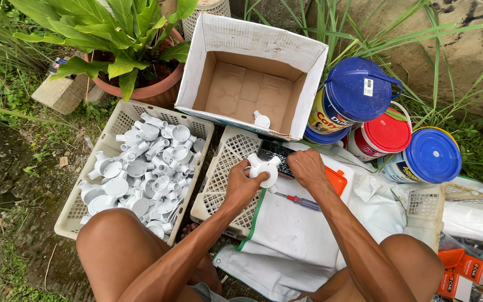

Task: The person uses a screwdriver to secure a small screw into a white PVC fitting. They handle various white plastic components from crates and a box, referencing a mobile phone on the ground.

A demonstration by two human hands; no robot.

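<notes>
Here the left hand point(240, 187) is closed around a white plastic junction box point(265, 168), a round fitting with stubby outlets, holding it up over the near corner of an upturned white crate point(219, 184). The right hand point(307, 166) is curled with its fingers bent down against something dark just behind the fitting; what exactly that grip encloses I cannot tell. A red-handled screwdriver point(300, 201) lies loose on the white sack point(292, 229) draped over the crate, just beside the right wrist. The fitting is held by its rim only, so it could likely slip and drop into the gap between the two crates, and the screwdriver, lying on sloping cloth, may roll off toward the ground. To the left, a second crate point(82, 210) is heaped with more white fittings point(141, 173). Beyond the hands an open cardboard box point(252, 84) holds a single white fitting. On the right stand tubs with blue lids point(361, 89) and one with a red lid point(386, 133). There is no bench; everything rests on bare, damp ground outdoors, edged by grass, a potted plant point(135, 67) and a rough concrete wall point(465, 50).
</notes>
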